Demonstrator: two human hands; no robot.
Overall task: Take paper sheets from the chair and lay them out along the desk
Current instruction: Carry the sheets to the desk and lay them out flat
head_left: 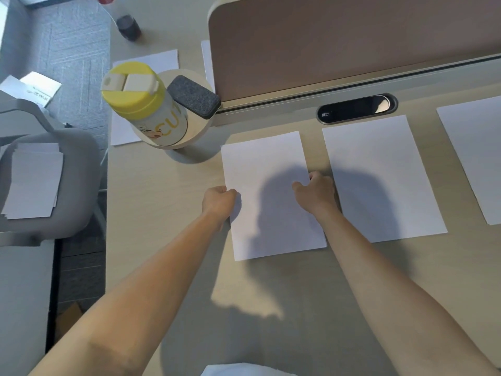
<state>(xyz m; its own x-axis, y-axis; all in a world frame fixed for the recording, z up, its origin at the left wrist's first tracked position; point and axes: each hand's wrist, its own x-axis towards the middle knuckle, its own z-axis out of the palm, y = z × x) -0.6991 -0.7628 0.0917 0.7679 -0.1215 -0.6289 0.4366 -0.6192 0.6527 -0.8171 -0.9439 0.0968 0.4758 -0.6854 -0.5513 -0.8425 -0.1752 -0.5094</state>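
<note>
Both hands on the edges of a sheet on the desk

Two bare forearms reach forward over the pale desk (284, 294). The left hand (219, 198) sits at the left edge of the near sheet (265, 161), its fingers curled in tight and pinching that edge. The right hand (315, 189) is at the sheet's right edge, fingers curled under and the thumb lying on top of the paper, so it grips that side. The near sheet lies flat on the desk, long side running away from the person, with the hands' shadow across its middle.

Just beside it to the right, with a narrow strip of desk between them, lies a second sheet (379, 177), and further right a third sheet (477, 158) runs out of view.

To the left, off the desk, a grey chair (78, 185) carries a loose stack of sheets (32, 180) on its seat.

Beyond the near sheet stands a round stand (200, 131) bearing a bottle (141, 104) with a yellow lid and a grey felt eraser (193, 96). A dark oval cable slot (356, 108) is set in the desk beyond the second sheet, and a brown partition (352, 44) rises behind it.

Further back more sheets lie on the desk: one (120, 131) partly under the stand, another (151, 61) behind the bottle. A dark cup (128, 27) stands at the far end
</note>
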